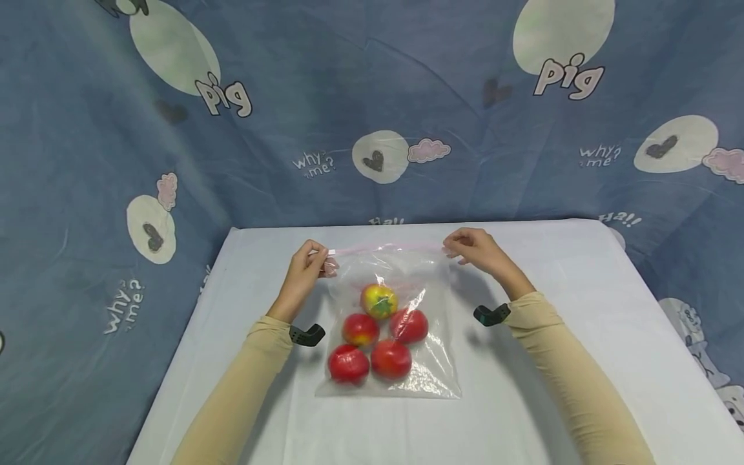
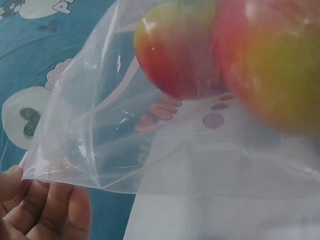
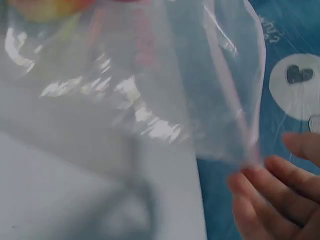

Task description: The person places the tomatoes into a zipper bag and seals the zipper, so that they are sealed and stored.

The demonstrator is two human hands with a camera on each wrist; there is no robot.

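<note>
A clear zip bag [image 1: 430, 361] with a pink strip along its top holds several red-and-yellow apples [image 1: 391, 360], bunched in its middle and lower part. At the bag's top left corner my left hand [image 1: 307, 265] pinches the plastic between thumb and fingers, beside a small white slider [image 1: 332, 252]. My right hand [image 1: 475, 250] is at the top right corner. In the right wrist view its fingertips [image 3: 250, 175] touch the end of the pink strip [image 3: 227, 85], while the thumb stands apart from them. The bag's mouth is stretched between both hands.
A white-covered table [image 1: 587, 361] lies under the bag and both forearms. Behind it and at the sides hangs a blue printed cloth [image 1: 279, 77]. Dark wrist cameras [image 1: 491, 314] sit at both sleeve cuffs.
</note>
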